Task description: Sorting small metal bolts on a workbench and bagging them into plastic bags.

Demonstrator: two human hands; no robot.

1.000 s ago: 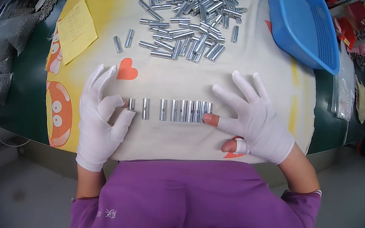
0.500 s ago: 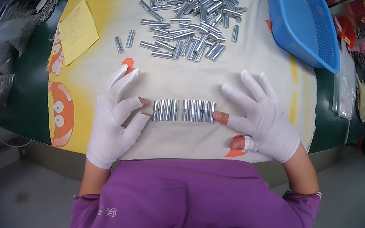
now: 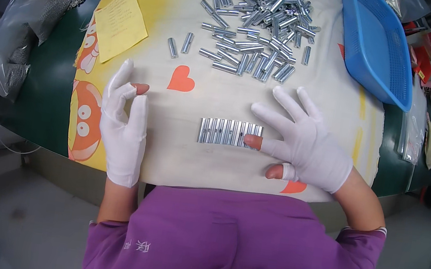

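2 white-gloved hands rest on a cloth-covered desk [image 3: 181, 146]. The right hand [image 3: 307, 145] lies flat, grip released, its bare index fingertip touching the right end of a tight row of short metal tubes [image 3: 229, 133]. The left hand [image 3: 124, 122] stands apart to the left, grasping nothing. A loose tube pile [image 3: 259, 19] lies beyond, beside a blue basket [image 3: 384, 48] and a yellow note [image 3: 119, 25].

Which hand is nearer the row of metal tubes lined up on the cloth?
Right. The right hand has its bare index fingertip touching the right end of the tube row. The left hand is off to the row's left, apart from it, touching no tube.
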